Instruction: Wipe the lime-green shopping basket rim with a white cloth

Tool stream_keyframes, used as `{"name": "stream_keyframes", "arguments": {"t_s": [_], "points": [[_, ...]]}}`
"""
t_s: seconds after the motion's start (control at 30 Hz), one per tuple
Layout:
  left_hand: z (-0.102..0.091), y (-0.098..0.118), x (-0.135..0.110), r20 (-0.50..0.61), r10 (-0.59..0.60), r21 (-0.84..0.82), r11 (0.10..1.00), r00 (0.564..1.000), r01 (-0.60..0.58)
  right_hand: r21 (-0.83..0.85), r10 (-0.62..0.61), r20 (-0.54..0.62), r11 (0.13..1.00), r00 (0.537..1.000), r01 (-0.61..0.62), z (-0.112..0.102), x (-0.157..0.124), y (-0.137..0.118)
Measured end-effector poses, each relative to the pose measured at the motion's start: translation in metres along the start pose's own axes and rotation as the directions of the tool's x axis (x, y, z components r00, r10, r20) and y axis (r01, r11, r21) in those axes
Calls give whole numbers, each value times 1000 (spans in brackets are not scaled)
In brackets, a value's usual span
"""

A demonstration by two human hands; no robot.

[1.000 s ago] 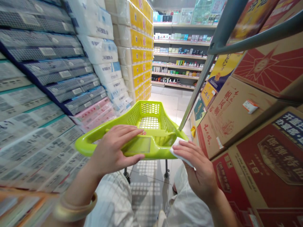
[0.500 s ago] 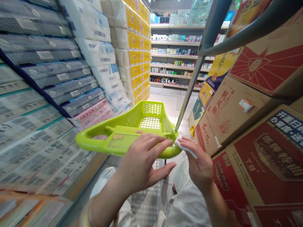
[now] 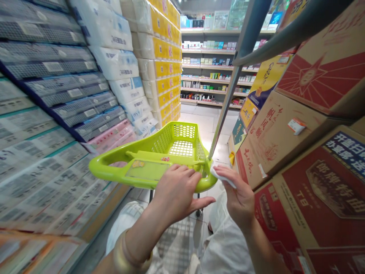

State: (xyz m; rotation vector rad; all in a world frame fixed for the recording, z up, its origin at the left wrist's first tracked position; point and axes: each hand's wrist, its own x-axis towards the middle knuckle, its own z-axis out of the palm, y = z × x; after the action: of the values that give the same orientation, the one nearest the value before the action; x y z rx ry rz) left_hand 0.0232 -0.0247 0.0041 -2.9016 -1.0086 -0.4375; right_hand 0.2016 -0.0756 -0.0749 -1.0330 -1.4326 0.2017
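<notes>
A lime-green plastic shopping cart (image 3: 119,167) stands in front of me in a narrow store aisle. My left hand (image 3: 176,192) rests on the right part of the cart's handle bar, fingers laid over it and thumb underneath. My right hand (image 3: 239,196) sits just right of the handle's corner, fingers pinched on a small white tissue (image 3: 218,176) that touches the cart's edge. The cart's basket (image 3: 181,146) shows nothing inside.
Stacked tissue packs (image 3: 71,95) fill the left side, yellow packs (image 3: 167,64) further back. Red and brown cardboard boxes (image 3: 299,144) line the right, with a grey metal frame (image 3: 228,99) slanting down to the cart. Shelves of small goods (image 3: 212,76) close the aisle's far end.
My left hand slid from the middle of the handle to its right end and settled on it. The right hand with the tissue stayed at the handle's right corner.
</notes>
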Motion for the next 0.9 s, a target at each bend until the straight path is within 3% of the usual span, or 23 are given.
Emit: {"name": "stream_keyframes", "arguments": {"t_s": [0.13,0.27,0.33,0.5,0.7,0.9], "points": [[1,-8,-3,-29,76,9,997,997,-76,24,-103,118,995,988,101,2,5,-5],[1,-18,-8,-90,117,3,993,989,-117,10,50,30,999,998,-51,5,11,1],[0,-23,-10,-128,129,-9,991,983,-131,12,55,38,998,998,-55,9,11,-2],[-4,-36,-17,-158,111,-50,991,981,-121,108,-103,153,990,983,87,23,7,-15],[-6,-52,-23,-189,113,-91,987,975,-132,118,12,64,993,998,-20,35,7,-6],[-7,-70,-26,-167,56,-137,987,984,-80,158,-91,139,985,986,68,42,4,-11]]}}
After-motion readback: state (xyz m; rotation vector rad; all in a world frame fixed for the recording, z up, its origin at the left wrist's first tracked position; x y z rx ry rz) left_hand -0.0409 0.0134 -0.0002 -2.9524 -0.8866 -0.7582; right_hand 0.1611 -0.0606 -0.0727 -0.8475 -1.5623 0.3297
